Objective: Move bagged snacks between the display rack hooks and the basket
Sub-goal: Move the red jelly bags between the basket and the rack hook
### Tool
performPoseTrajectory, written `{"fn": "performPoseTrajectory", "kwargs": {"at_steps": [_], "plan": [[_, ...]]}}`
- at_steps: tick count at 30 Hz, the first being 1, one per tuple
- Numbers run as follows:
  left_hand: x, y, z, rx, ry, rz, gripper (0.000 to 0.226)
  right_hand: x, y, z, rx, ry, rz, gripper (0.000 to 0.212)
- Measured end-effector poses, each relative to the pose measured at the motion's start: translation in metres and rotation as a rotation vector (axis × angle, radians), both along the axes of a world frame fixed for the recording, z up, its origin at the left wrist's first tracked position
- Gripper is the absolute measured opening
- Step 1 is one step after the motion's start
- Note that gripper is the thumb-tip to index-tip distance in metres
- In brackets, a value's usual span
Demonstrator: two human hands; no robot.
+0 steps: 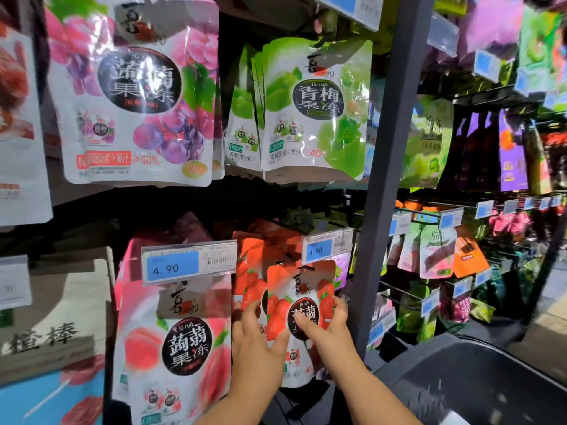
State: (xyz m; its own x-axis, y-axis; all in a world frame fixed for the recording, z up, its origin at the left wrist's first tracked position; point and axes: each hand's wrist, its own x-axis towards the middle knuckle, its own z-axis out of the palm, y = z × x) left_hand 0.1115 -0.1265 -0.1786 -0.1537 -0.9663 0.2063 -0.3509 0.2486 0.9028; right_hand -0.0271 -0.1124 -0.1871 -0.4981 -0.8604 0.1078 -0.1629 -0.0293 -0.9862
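Strawberry jelly bag (pixel 306 279) sits in the lower row of the display rack (pixel 389 148), close to its grey post, just under a 4.90 price tag (pixel 326 248) and right of a peach bag (pixel 184 342). Both hands grasp it: left hand (pixel 257 345) on its left edge, right hand (pixel 329 328) on its right edge. Whether it hangs on a hook cannot be told. The dark basket (pixel 478 381) is at lower right

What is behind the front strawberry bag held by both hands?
Behind the front strawberry bag, gripped by the left hand and right hand, more strawberry bags show red edges at its left. Their number and what they hang from are covered.
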Motion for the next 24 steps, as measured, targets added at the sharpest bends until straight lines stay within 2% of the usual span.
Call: {"fn": "performPoseTrajectory", "kwargs": {"at_steps": [2, 4, 9, 13, 17, 19, 22, 24], "plan": [[0.000, -0.002, -0.002, 0.010, 0.008, -0.002, 0.067, 0.002, -0.002, 0.001, 0.001, 0.036, -0.016, 0.135], [-0.001, -0.003, -0.004, 0.017, 0.005, 0.005, 0.065, 0.001, -0.006, 0.005, -0.005, 0.025, -0.016, 0.137], [-0.004, -0.002, -0.004, 0.044, -0.012, -0.005, 0.061, -0.004, -0.009, 0.013, 0.040, -0.013, 0.044, 0.104], [-0.004, -0.004, -0.005, 0.046, -0.018, -0.011, 0.055, -0.003, -0.010, 0.010, 0.051, 0.050, -0.010, 0.125], [-0.006, -0.008, -0.012, 0.026, 0.028, -0.008, 0.044, -0.002, -0.011, 0.011, 0.049, 0.077, -0.007, 0.130], [-0.008, -0.009, -0.013, 0.048, 0.042, -0.005, 0.039, -0.001, -0.009, 0.016, 0.067, 0.068, -0.001, 0.124], [-0.010, -0.009, -0.011, 0.051, 0.048, 0.004, 0.035, -0.005, -0.008, 0.017, 0.081, 0.027, 0.029, 0.098], [-0.009, -0.010, -0.010, 0.056, 0.043, 0.006, 0.034, -0.006, -0.010, 0.014, 0.081, 0.044, 0.021, 0.100]]}}
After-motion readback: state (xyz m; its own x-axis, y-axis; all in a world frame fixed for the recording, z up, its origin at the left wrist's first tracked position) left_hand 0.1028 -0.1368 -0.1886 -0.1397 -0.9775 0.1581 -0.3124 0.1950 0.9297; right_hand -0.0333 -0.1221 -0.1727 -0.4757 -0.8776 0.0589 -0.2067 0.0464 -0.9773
